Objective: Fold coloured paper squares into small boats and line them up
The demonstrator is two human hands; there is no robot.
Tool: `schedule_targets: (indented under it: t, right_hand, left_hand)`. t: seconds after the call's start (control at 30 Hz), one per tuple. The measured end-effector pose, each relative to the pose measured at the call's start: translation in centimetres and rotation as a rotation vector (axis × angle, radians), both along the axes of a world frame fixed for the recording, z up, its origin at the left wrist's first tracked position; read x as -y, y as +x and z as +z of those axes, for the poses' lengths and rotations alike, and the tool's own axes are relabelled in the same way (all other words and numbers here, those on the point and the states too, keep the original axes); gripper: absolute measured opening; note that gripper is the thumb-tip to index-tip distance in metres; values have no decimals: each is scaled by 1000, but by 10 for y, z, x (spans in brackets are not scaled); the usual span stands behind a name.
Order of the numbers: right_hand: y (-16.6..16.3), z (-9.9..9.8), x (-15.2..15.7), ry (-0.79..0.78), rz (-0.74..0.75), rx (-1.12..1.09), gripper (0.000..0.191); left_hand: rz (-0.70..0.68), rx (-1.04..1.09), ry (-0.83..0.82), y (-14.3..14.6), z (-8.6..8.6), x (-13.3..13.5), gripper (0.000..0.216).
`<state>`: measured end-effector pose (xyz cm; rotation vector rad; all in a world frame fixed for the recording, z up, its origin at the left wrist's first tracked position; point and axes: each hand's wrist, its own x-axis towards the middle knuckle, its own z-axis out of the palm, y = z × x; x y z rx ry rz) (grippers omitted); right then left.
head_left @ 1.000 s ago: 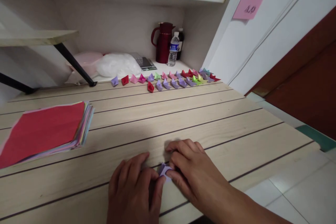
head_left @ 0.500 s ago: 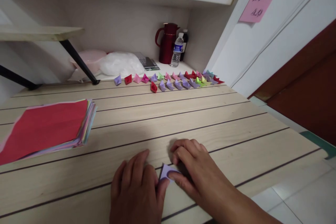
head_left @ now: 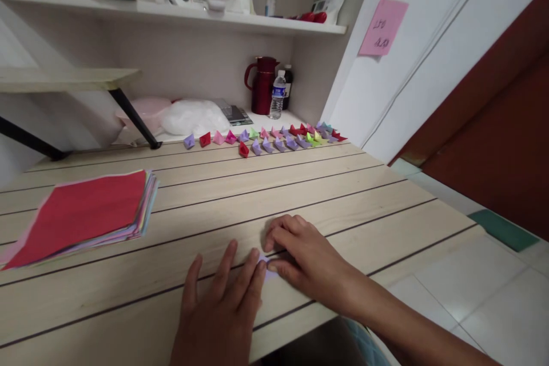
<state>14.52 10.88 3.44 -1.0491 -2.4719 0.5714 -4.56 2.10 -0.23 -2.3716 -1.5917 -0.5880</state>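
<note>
A small folded piece of lilac paper [head_left: 265, 267] lies on the wooden tabletop [head_left: 300, 183] near its front edge, mostly hidden under my fingers. My left hand [head_left: 223, 309] lies flat with fingers stretched out, its fingertips beside the paper. My right hand [head_left: 300, 257] is curled over the paper, thumb and fingers pressing it down. At the far edge stand two rows of several small folded paper boats [head_left: 274, 140] in red, pink, purple and green.
A stack of coloured square paper sheets [head_left: 86, 214], red on top, lies at the left. Behind the boats stand a dark red jug [head_left: 261, 86], a water bottle [head_left: 277, 95] and a white bag [head_left: 193, 117]. A pink note [head_left: 382, 27] sticks on the white door.
My left hand has flattened and spread its fingers on the table. The lilac paper is now pressed flatter under my right fingers. The camera has tilted up slightly.
</note>
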Motion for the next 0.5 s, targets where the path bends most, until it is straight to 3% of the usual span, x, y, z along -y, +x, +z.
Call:
schedule_targets:
  t: [0.2, 0.27, 0.37, 0.43, 0.5]
  right_hand:
    - [21, -2, 18, 263, -147, 91, 44]
    - [25, -3, 31, 344, -66, 113, 48]
    - [26, -7, 48, 376, 164, 186, 72]
    - [26, -10, 54, 357, 186, 224, 78]
    - [25, -13, 57, 323, 143, 221, 73]
  left_hand:
    - [70, 4, -158, 2, 2, 3, 60]
    - [87, -7, -178, 5, 4, 5, 62]
    - [88, -75, -170, 7, 6, 7, 66]
    - [84, -116, -148, 2, 7, 8, 63]
    - [33, -146, -129, -7, 5, 11, 55]
